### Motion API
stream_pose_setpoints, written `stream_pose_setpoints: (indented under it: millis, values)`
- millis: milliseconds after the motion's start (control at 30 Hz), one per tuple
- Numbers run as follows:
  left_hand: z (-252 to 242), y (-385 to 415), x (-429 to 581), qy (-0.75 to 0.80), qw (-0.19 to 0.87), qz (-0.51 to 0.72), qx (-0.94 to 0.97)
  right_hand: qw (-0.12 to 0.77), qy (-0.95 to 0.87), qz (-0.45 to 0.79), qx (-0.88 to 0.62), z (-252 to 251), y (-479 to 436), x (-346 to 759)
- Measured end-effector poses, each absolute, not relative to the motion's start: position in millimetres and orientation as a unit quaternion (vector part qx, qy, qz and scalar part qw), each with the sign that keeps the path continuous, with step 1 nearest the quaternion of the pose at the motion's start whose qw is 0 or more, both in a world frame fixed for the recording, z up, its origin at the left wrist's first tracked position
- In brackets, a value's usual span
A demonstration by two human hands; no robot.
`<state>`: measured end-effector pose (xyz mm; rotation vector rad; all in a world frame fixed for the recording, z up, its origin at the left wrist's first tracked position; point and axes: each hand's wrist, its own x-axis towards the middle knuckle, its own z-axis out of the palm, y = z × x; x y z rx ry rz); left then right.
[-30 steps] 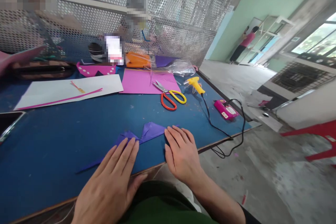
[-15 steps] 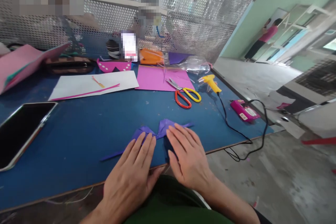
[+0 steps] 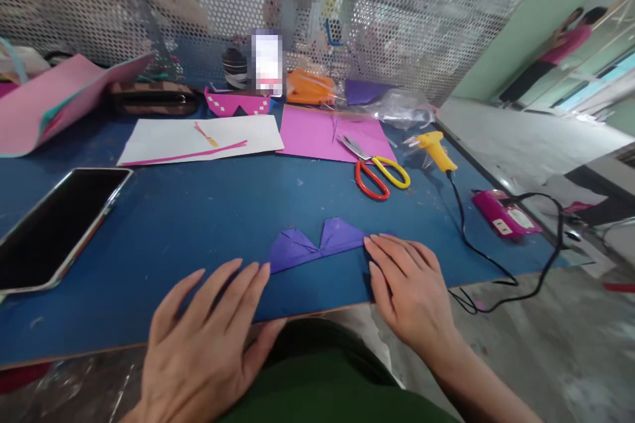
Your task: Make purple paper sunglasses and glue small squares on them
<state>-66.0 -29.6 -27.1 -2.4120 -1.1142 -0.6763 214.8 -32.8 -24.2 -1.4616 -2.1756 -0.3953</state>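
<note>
A folded purple paper piece (image 3: 317, 243) with two raised points and a notch between them lies flat near the table's front edge. My left hand (image 3: 203, 330) rests palm down at its left end, fingers stretched, the tips touching or just beside the paper. At the other end my right hand (image 3: 409, 284) lies with outstretched fingers on the paper's right tip, covering part of it. Neither hand grips anything. Beyond the paper are scissors (image 3: 373, 175) with one red and one yellow handle, their blades on a pink sheet (image 3: 317, 135).
On the blue table (image 3: 223, 205) lie a phone (image 3: 64, 228), a white sheet (image 3: 208, 135) with pink strips, a pink paper mask (image 3: 235, 103) and a yellow glue gun (image 3: 435, 151). Its black cord runs near a magenta power socket (image 3: 506, 213). A perforated metal panel (image 3: 397, 33) stands behind.
My hands have spread apart, left hand toward the left end and right hand toward the right end, uncovering the middle of the purple paper. The view has shifted left.
</note>
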Motion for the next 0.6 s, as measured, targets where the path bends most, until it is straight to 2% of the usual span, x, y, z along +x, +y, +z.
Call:
stream_pose_setpoints:
  millis: [167,400,600]
  values:
    - [-25.1,-31.6,-88.3,-0.423,0.175,-0.239,-0.856,0.187,-0.821,-0.185,-0.507,-13.5,-25.6,218.0]
    - [-2.0,-16.3,-85.0,-0.405,0.112,-0.242,-0.875,0.065,-0.923,-0.247,-0.287,4.7,9.3,211.8]
    - [1.5,-7.9,-83.7,-0.413,0.079,-0.249,-0.873,0.104,-0.928,-0.140,-0.329,0.5,24.0,205.7]
